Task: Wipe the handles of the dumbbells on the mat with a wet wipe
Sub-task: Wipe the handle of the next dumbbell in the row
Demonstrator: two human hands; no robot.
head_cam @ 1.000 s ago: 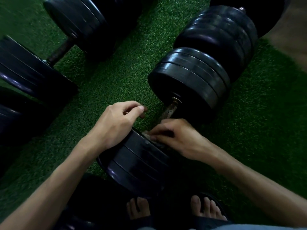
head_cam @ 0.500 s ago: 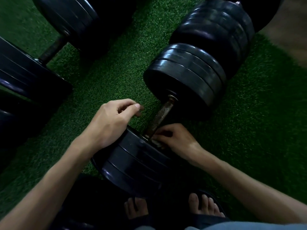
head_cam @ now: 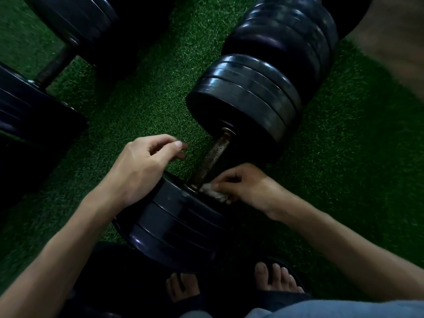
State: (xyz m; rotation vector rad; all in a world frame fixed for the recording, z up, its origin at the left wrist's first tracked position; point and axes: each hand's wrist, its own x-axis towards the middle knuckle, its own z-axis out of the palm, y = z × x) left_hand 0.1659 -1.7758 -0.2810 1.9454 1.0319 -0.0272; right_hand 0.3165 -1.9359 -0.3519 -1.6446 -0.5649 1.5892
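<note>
A black plate dumbbell lies diagonally on the green turf mat (head_cam: 142, 111). Its rusty handle (head_cam: 214, 154) runs from the far plates (head_cam: 250, 106) down to the near plates (head_cam: 179, 221). My right hand (head_cam: 245, 184) pinches a crumpled whitish wet wipe (head_cam: 212, 190) against the lower end of the handle, where it meets the near plates. My left hand (head_cam: 142, 166) rests with its heel on the near plates, fingers loosely curled over the turf and holding nothing.
A second dumbbell lies at the upper left, its dark handle (head_cam: 54, 67) between black plates (head_cam: 75, 21). More black plates (head_cam: 296, 35) sit behind the far plates. My sandalled feet (head_cam: 277, 278) stand just below the near plates. Bare brown floor (head_cam: 394, 42) shows at upper right.
My right hand slid the wipe down the handle to its lower end, uncovering most of the rusty bar. My left hand stayed on the near plates.
</note>
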